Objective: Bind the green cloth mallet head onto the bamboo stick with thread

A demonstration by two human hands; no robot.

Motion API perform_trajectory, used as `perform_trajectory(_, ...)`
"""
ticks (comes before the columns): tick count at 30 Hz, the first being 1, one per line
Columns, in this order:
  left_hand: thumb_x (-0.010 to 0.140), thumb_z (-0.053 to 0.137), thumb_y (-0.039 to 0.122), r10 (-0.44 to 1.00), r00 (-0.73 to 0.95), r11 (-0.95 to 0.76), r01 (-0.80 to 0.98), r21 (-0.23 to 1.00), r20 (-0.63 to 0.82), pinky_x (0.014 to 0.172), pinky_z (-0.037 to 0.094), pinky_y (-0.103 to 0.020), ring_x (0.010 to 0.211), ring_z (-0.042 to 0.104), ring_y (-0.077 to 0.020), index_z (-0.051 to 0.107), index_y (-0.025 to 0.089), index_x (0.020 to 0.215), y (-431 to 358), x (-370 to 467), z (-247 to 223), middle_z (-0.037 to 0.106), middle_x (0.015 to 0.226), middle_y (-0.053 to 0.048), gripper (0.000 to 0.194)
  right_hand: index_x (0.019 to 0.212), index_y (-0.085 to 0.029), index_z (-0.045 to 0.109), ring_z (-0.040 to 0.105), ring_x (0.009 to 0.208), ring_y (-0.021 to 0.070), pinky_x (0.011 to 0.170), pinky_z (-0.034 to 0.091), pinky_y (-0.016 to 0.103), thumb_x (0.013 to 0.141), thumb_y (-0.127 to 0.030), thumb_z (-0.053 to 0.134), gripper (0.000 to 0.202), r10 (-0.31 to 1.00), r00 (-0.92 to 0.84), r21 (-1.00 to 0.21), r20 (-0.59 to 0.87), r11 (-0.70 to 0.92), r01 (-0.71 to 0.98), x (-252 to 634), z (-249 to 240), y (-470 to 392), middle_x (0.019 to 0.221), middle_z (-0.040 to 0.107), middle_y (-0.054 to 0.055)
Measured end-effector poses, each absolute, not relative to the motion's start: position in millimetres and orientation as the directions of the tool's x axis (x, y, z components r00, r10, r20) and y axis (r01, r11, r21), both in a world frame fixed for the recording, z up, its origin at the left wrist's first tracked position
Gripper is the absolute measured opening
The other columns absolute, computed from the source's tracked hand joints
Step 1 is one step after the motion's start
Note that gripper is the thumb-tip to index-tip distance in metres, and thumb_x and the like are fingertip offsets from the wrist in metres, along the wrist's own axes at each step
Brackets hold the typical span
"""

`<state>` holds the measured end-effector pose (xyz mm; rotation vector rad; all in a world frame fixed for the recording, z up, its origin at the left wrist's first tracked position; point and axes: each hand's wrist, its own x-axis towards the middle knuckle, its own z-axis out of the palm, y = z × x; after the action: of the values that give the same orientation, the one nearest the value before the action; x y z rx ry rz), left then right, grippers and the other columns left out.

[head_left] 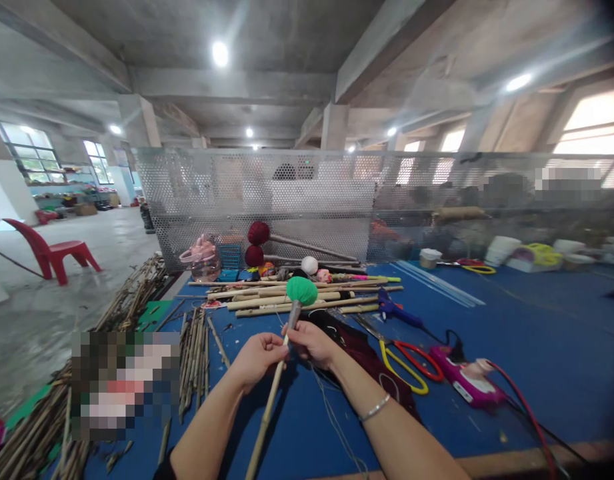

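Before me, a green-headed mallet (303,291) with a long bamboo handle (267,417) tilts up and away. Grey wrapping covers its neck, just below the rounded head. My right hand (313,341) is closed on that neck, fingers pinching the wrapping. Lower down, my left hand (261,357) has its fingers closed around the bamboo just beneath it. Loose pale thread (337,420) trails over the table under my right forearm. Dark maroon cloth (354,353) lies beneath and beside my right arm. Part of the handle's lower end leaves the view.
On the blue table (487,320) lie scissors with red and yellow handles (411,363), a blue glue gun (399,310) and a magenta power strip (467,377). Bamboo sticks (267,303) and dark red-headed mallets (259,233) lie ahead, before a perforated metal screen (257,193). Twigs (191,360) are at left.
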<state>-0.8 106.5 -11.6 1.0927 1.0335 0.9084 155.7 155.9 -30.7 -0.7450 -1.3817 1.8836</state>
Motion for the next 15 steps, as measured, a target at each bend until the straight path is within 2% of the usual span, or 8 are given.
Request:
perform_trajectory(5,0.053,0.074,0.045,0.925,0.319,0.261,-0.144,0.955,-0.205,0.047,0.035,-0.019,0.050,0.054,-0.0079,0.053,0.013,0.074,105.4,1.2,-10.7,0.062,0.067,-0.003,0.044,0.080,-0.016,0.049,0.013,0.032,0.0018,0.033,0.005,0.019,0.063,-0.044,0.069,0.038,0.799,-0.600,-0.949,-0.037,-0.216,-0.230,155.5,-29.7,155.0,0.040,0.029,-0.013)
perform_trajectory(11,0.057,0.070,0.046,0.986,0.163,0.025,0.095,0.995,-0.041,0.039,0.024,-0.018,0.035,0.034,-0.0037,0.048,0.015,0.067,109.9,3.4,-20.4,0.044,0.041,0.008,0.038,0.070,-0.015,0.048,0.016,0.028,0.0019,0.030,0.006,0.020,0.064,-0.047,0.067,0.037,0.846,-0.527,-0.976,-0.085,-0.178,-0.128,150.1,-31.3,152.2,0.035,0.030,-0.012)
perform_trajectory(15,0.057,0.070,0.041,0.986,0.168,-0.022,0.189,0.982,-0.010,0.040,0.025,-0.018,0.038,0.036,-0.0043,0.049,0.015,0.065,109.6,-0.7,-20.6,0.046,0.044,0.007,0.035,0.068,-0.016,0.047,0.016,0.027,0.0017,0.031,0.007,0.019,0.064,-0.049,0.067,0.039,0.857,-0.507,-0.981,-0.090,-0.165,-0.106,148.6,-32.7,152.3,0.034,0.029,-0.013)
